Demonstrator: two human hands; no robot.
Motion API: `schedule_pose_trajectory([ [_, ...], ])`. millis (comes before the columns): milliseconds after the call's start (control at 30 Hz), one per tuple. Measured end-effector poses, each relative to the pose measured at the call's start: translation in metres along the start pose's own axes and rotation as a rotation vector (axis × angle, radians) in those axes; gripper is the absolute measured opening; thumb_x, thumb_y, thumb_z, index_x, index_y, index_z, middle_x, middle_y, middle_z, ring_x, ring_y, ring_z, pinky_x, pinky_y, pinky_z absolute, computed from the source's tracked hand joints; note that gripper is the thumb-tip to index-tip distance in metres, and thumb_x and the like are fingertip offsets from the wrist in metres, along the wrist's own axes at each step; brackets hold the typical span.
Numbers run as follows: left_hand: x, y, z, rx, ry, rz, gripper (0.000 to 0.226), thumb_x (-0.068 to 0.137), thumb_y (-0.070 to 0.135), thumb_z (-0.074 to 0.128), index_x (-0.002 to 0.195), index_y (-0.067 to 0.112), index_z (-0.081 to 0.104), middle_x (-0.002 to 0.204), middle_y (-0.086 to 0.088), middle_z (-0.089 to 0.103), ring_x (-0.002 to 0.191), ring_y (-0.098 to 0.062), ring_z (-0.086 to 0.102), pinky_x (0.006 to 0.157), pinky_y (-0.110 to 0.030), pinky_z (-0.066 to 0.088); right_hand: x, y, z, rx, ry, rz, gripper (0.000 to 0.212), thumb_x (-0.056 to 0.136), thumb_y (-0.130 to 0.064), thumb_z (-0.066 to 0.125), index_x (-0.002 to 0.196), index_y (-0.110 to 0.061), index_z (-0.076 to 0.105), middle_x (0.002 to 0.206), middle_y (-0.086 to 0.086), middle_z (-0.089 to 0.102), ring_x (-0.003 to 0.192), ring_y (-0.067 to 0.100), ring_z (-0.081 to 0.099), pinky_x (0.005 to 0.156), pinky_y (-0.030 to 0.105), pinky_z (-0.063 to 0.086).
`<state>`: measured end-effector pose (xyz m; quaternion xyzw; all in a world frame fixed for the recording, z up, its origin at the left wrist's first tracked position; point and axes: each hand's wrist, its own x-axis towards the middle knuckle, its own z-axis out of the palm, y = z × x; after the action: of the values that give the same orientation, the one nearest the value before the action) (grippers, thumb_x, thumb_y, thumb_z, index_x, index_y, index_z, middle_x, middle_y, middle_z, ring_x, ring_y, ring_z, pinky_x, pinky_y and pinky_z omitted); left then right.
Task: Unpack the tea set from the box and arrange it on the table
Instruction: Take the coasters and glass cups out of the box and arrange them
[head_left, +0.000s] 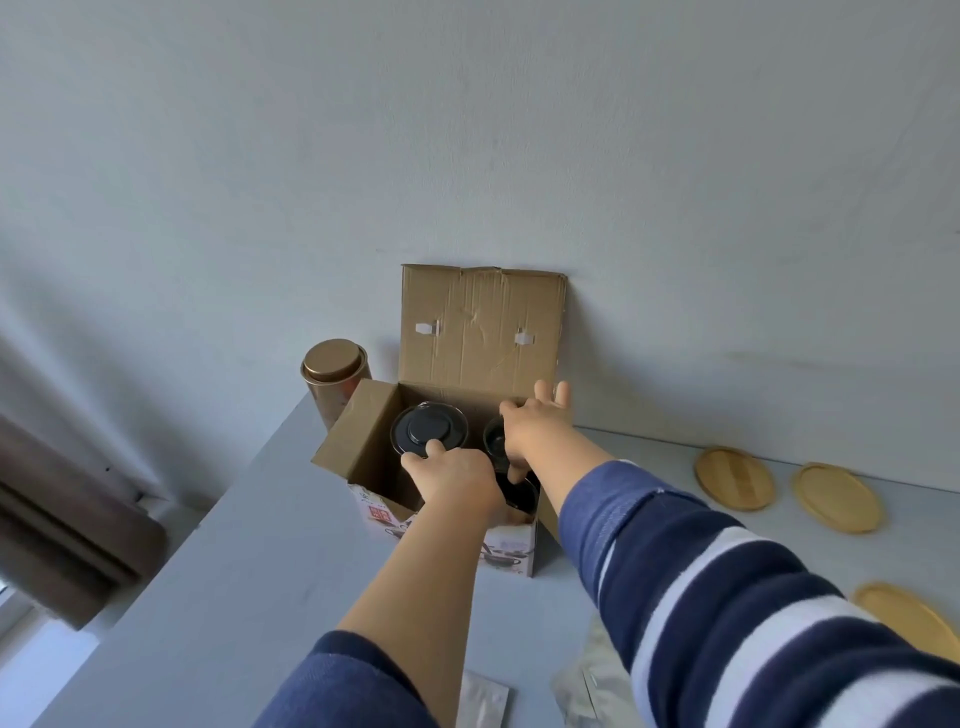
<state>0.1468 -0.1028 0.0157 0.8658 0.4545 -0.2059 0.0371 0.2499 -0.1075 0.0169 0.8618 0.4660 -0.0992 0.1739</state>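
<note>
Box (447, 441) open: two hands inside; three wooden coasters (735, 478) right.

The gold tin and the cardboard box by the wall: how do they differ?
The gold tin is a round metal-looking canister, closed by its lid; the cardboard box is rectangular, flaps open, dark tea ware showing inside. Both hands reach into the box; nothing touches the tin. Both stand on the grey table near the wall.

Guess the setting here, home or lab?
Probably a home room, not a lab: a plain grey table against a bare painted wall, a brown curtain by a window at left, and a retail tea-set box.
</note>
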Motion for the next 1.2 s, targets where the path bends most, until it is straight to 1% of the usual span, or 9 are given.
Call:
schedule_pose_trajectory([
  [167,-0.003,-0.006,0.005,-0.057,0.052,0.039,0.069,0.071,0.076,0.056,0.115,0.022,0.061,0.124,-0.002,0.059,0.136,-0.029,0.029,0.108,-0.050,0.023,-0.006,0.014,0.011,0.172,0.151,-0.054,0.088,0.064,-0.045,0.079,0.137,-0.025,0.034,0.135,0.010,0.038,0.131,0.030,0.022,0.107,0.050,0.016],
  [300,-0.008,-0.013,0.011,-0.112,0.129,0.070,0.065,0.064,0.079,0.058,0.100,0.025,0.061,0.097,0.004,0.058,0.118,-0.024,0.039,0.092,-0.042,0.033,-0.016,0.022,0.016,0.324,0.230,-0.055,0.093,0.058,-0.047,0.078,0.137,-0.029,0.031,0.131,0.005,0.035,0.125,0.027,0.027,0.102,0.046,0.023],
  [467,-0.008,-0.027,0.017,-0.329,0.213,0.147,0.071,0.051,0.081,0.059,0.097,0.027,0.058,0.085,0.009,0.063,0.092,-0.015,0.057,0.074,-0.034,0.056,-0.028,0.035,0.011,0.497,0.306,-0.063,0.094,0.061,-0.047,0.075,0.141,-0.027,0.030,0.137,0.004,0.034,0.129,0.026,0.034,0.105,0.047,0.031],
  [567,-0.013,-0.033,0.008,-0.413,0.284,0.168,0.069,0.054,0.080,0.059,0.103,0.031,0.056,0.086,0.015,0.063,0.080,-0.007,0.061,0.068,-0.030,0.058,-0.033,0.044,0.001,0.699,0.318,-0.058,0.095,0.061,-0.042,0.078,0.141,-0.024,0.030,0.134,0.004,0.033,0.123,0.026,0.043,0.099,0.045,0.043],
  [667,-0.017,-0.033,-0.008,-0.457,0.388,0.197,0.077,0.055,0.079,0.060,0.114,0.029,0.055,0.100,0.014,0.063,0.088,-0.008,0.062,0.073,-0.030,0.058,-0.041,0.064,-0.008,0.970,0.322,-0.040,0.097,0.057,-0.036,0.081,0.140,-0.020,0.034,0.135,0.008,0.033,0.115,0.024,0.050,0.098,0.039,0.047],
  [800,-0.020,-0.009,-0.038,-0.507,0.478,0.262,0.084,0.063,0.070,0.066,0.131,0.024,0.045,0.127,0.008,0.056,0.106,-0.014,0.059,0.082,-0.034,0.054,-0.059,0.112,-0.011,1.031,0.379,0.065,0.090,0.065,-0.030,0.080,0.141,-0.019,0.033,0.130,0.008,0.029,0.116,0.025,0.049,0.098,0.029,0.042],
  [967,-0.015,0.061,-0.052,-0.599,0.443,0.363,0.080,0.066,0.060,0.070,0.131,0.023,0.043,0.132,0.008,0.048,0.113,-0.016,0.057,0.088,-0.034,0.049,-0.080,0.191,0.013,1.020,0.389,0.196,0.090,0.067,-0.026,0.080,0.143,-0.014,0.032,0.136,0.006,0.025,0.122,0.022,0.046,0.098,0.024,0.037],
  [1067,-0.012,0.111,-0.043,-0.646,0.404,0.410,0.080,0.065,0.058,0.071,0.132,0.022,0.044,0.130,0.009,0.047,0.114,-0.014,0.055,0.090,-0.032,0.047,-0.089,0.236,0.039,1.017,0.365,0.277,0.092,0.065,-0.026,0.080,0.143,-0.011,0.033,0.140,0.005,0.031,0.126,0.020,0.046,0.100,0.025,0.038],
  [1200,-0.003,0.173,-0.020,-0.731,0.307,0.459,0.079,0.067,0.051,0.074,0.133,0.020,0.044,0.130,0.006,0.046,0.118,-0.015,0.053,0.096,-0.031,0.045,-0.096,0.284,0.084,1.078,0.320,0.403,0.095,0.045,-0.038,0.078,0.130,-0.011,0.047,0.132,0.007,0.048,0.103,0.018,0.054,0.084,0.025,0.044],
])
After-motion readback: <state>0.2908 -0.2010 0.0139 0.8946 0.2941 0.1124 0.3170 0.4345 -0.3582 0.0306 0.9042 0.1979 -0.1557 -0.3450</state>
